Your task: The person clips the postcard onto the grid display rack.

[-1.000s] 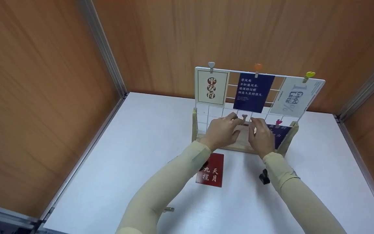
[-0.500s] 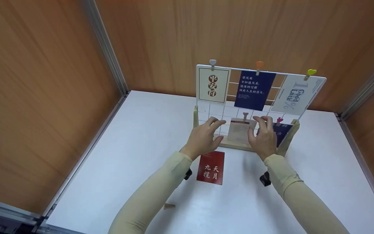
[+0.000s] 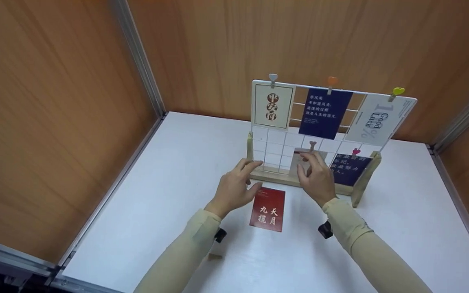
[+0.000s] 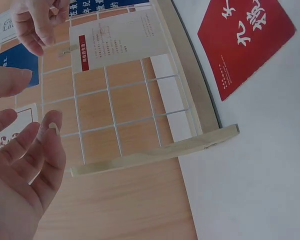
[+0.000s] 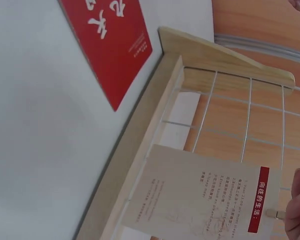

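My left hand (image 3: 234,189) hovers beside the upper left of a red card (image 3: 267,209) that lies on the table; its fingers are loosely bent and hold nothing. My right hand (image 3: 317,179) is in front of a pale card (image 4: 120,40) with a red title bar, its fingers relaxed and nothing between them. A brownish clip (image 3: 312,144) fastens that pale card to the white wire grid (image 3: 275,148) of a rack with wooden feet. In the right wrist view, fingertips (image 5: 299,210) show close to the clip on the pale card (image 5: 200,195).
Along the grid's top hang a cream card (image 3: 273,106), a dark blue card (image 3: 326,114) and a "Good Luck" card (image 3: 379,120), each clipped. A second dark blue card (image 3: 350,169) hangs lower right under a pink clip. One small wooden clip (image 3: 215,256) lies near my left forearm.
Both hands have come away from the brownish clip, leaving the pale card hanging on the grid. My left hand has moved left and down toward the red card; the right has drawn slightly back.
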`<action>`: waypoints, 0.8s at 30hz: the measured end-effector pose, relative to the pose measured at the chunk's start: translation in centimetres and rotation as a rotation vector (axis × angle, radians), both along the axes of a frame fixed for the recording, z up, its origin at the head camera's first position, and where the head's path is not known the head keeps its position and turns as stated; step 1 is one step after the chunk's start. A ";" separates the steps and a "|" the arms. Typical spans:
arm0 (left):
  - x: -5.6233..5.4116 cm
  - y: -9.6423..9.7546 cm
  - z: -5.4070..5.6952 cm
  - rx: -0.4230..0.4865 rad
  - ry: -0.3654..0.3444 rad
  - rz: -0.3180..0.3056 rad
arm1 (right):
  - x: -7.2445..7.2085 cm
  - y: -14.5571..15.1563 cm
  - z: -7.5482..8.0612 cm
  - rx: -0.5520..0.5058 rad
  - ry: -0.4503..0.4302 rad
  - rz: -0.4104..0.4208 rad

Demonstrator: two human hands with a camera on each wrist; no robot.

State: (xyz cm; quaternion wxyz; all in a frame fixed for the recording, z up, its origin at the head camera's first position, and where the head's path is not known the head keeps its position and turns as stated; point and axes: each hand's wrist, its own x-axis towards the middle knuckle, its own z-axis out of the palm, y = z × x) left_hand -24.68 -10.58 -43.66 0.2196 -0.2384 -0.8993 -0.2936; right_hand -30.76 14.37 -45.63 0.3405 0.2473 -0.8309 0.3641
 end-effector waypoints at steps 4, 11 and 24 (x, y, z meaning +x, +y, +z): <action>1.0 -1.0 -0.9 0.027 -0.008 0.008 | 0.4 -0.5 -0.8 0.045 -0.029 0.032; 2.3 -2.6 -2.0 0.058 -0.058 0.051 | 0.5 -1.5 -1.6 0.147 -0.197 0.072; 5.5 -5.9 -5.0 -0.039 -0.376 0.054 | 1.3 -2.7 -3.7 0.388 -0.705 0.098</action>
